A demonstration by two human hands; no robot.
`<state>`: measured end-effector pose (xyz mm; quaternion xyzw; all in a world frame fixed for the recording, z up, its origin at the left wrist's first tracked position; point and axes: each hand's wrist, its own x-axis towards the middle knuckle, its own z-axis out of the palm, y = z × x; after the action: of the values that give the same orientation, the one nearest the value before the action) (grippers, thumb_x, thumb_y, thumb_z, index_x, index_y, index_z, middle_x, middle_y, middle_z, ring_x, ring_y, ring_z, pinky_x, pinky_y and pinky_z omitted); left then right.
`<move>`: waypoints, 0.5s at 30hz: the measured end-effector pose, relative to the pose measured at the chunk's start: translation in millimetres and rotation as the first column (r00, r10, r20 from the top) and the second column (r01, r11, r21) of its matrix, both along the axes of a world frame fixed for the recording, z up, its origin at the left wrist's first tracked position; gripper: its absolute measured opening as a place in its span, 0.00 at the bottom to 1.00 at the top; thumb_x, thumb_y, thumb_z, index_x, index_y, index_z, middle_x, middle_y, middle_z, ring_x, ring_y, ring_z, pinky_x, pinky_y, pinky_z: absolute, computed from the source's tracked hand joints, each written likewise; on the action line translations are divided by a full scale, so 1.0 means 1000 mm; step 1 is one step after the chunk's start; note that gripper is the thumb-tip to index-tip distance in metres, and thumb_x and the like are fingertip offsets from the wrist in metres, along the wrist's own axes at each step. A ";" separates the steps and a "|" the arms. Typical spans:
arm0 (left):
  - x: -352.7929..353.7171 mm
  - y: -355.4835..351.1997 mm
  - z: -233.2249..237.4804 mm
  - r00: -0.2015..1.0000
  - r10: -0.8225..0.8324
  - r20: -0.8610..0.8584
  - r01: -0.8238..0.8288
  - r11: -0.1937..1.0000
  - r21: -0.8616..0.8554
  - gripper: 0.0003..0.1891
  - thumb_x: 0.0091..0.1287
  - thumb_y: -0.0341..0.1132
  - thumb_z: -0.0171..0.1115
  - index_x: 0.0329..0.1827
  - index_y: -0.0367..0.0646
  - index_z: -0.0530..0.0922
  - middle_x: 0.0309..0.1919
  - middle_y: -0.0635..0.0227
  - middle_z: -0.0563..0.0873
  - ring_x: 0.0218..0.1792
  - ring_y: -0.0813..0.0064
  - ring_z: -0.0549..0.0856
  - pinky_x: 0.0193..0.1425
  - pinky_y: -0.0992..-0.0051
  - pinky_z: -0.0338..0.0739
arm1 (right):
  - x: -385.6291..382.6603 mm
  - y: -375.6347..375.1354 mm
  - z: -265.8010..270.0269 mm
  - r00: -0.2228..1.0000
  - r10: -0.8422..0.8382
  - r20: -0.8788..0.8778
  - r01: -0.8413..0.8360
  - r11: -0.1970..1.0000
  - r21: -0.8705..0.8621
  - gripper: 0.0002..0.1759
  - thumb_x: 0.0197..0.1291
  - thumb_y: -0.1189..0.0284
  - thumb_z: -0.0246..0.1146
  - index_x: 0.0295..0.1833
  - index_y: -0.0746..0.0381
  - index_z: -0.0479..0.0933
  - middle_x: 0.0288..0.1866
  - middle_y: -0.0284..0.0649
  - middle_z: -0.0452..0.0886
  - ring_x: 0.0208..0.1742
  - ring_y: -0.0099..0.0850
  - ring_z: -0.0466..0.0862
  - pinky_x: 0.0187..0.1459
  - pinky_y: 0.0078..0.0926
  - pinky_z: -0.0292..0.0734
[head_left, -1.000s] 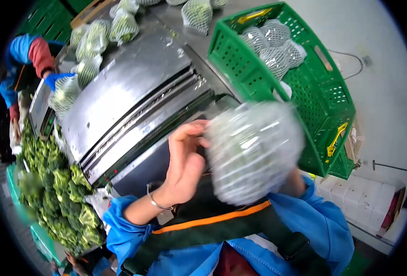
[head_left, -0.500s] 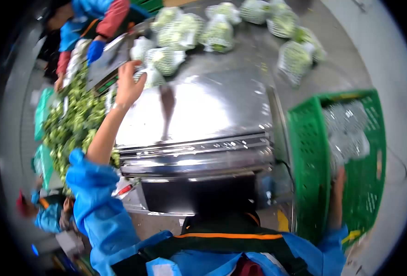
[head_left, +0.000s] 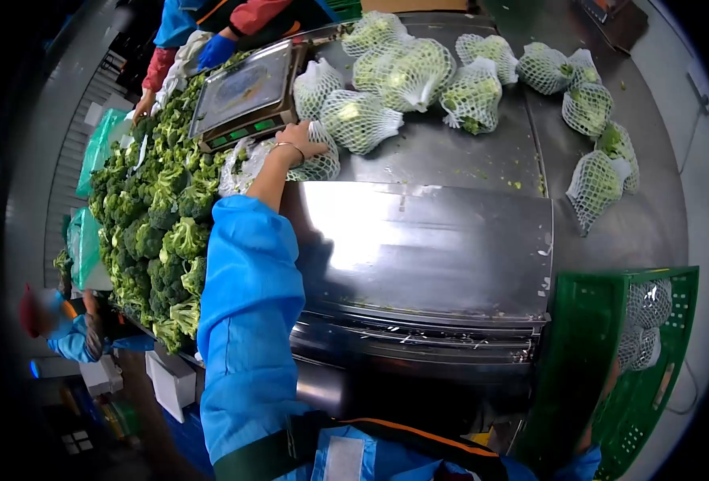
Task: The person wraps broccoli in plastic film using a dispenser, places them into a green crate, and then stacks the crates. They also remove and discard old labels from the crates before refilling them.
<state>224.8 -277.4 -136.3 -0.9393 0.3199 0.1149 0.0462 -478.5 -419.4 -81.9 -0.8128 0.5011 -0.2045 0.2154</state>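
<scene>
My left hand [head_left: 296, 143] reaches forward on the steel table, its fingers closed over a pale green vegetable in a white foam net [head_left: 320, 164] at the near end of a group. Close beside it lies another netted vegetable [head_left: 356, 122]. A clear plastic bag [head_left: 242, 167] is by my left wrist. My right arm goes down into the green crate [head_left: 587, 337] at the lower right. The crate wall covers most of my right hand [head_left: 609, 380], and its fingers are hidden. White-netted pieces [head_left: 647, 309] lie in that crate.
A scale [head_left: 246, 92] with a flat metal pan stands beyond my left hand. Broccoli heads [head_left: 158, 216] are heaped along the left. A co-worker's blue-gloved hand [head_left: 216, 50] is behind the scale. More netted vegetables [head_left: 595, 188] lie at the right. Another person [head_left: 70, 325] is at the far left.
The view has shifted, and the table and crate sit lower in it. My left hand, fingers spread before, now rests on the netted vegetable. My right hand stays in the crate.
</scene>
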 end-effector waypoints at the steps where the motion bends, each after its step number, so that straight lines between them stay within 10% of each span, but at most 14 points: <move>1: 0.004 0.012 0.007 0.997 0.013 -0.079 -0.022 0.993 -0.114 0.41 0.39 0.57 0.67 0.59 0.50 0.71 0.49 0.52 0.79 0.52 0.51 0.76 0.58 0.61 0.69 | 0.006 0.001 0.001 1.000 -0.010 0.028 0.010 1.000 0.023 0.21 0.54 0.60 0.58 0.49 0.63 0.74 0.43 0.46 0.77 0.42 0.43 0.76 0.45 0.36 0.71; 4: 0.007 0.046 0.034 0.995 0.052 -0.080 -0.085 0.860 -0.503 0.39 0.38 0.54 0.69 0.56 0.48 0.74 0.47 0.51 0.80 0.50 0.54 0.78 0.57 0.65 0.71 | 0.013 0.003 0.005 0.998 0.017 0.058 -0.018 1.000 0.004 0.21 0.51 0.60 0.60 0.46 0.62 0.76 0.40 0.45 0.78 0.40 0.43 0.77 0.42 0.37 0.72; 8: -0.005 0.054 0.135 0.993 -0.116 -0.016 0.076 0.747 -0.661 0.33 0.43 0.53 0.70 0.47 0.38 0.76 0.39 0.56 0.84 0.42 0.64 0.82 0.48 0.69 0.74 | -0.053 -0.028 -0.020 0.909 0.193 -0.369 -0.366 0.793 -0.487 0.21 0.53 0.63 0.59 0.49 0.66 0.75 0.42 0.50 0.77 0.41 0.45 0.76 0.43 0.36 0.69; 11: -0.080 0.062 0.221 0.972 -0.236 0.008 0.197 0.787 -0.584 0.32 0.46 0.55 0.68 0.45 0.36 0.76 0.38 0.53 0.83 0.41 0.63 0.82 0.48 0.69 0.74 | -0.077 -0.045 0.004 0.999 -0.048 -0.002 0.047 0.998 -0.052 0.21 0.59 0.67 0.54 0.56 0.67 0.70 0.51 0.50 0.74 0.51 0.43 0.74 0.53 0.35 0.66; 14: -0.142 0.063 0.224 0.959 -0.278 -0.055 0.208 0.821 -0.531 0.40 0.47 0.62 0.60 0.50 0.31 0.72 0.42 0.44 0.79 0.46 0.51 0.79 0.54 0.63 0.72 | 0.054 0.017 0.111 0.964 0.084 0.252 -0.040 0.984 -0.172 0.22 0.61 0.73 0.52 0.61 0.65 0.65 0.60 0.47 0.69 0.61 0.36 0.69 0.64 0.31 0.58; 15: -0.159 0.060 0.213 0.929 -0.315 -0.196 0.172 0.833 -0.526 0.42 0.48 0.64 0.58 0.51 0.29 0.71 0.45 0.41 0.78 0.48 0.51 0.79 0.55 0.64 0.71 | 0.105 0.050 0.131 0.860 0.194 0.471 -0.263 0.961 0.084 0.25 0.59 0.75 0.53 0.63 0.63 0.63 0.63 0.45 0.67 0.63 0.36 0.67 0.64 0.31 0.57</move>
<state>66.0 -217.3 76.4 -0.8446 0.4599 0.1502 -0.2291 -373.2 -369.0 49.5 -0.7774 0.3493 -0.3261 0.4091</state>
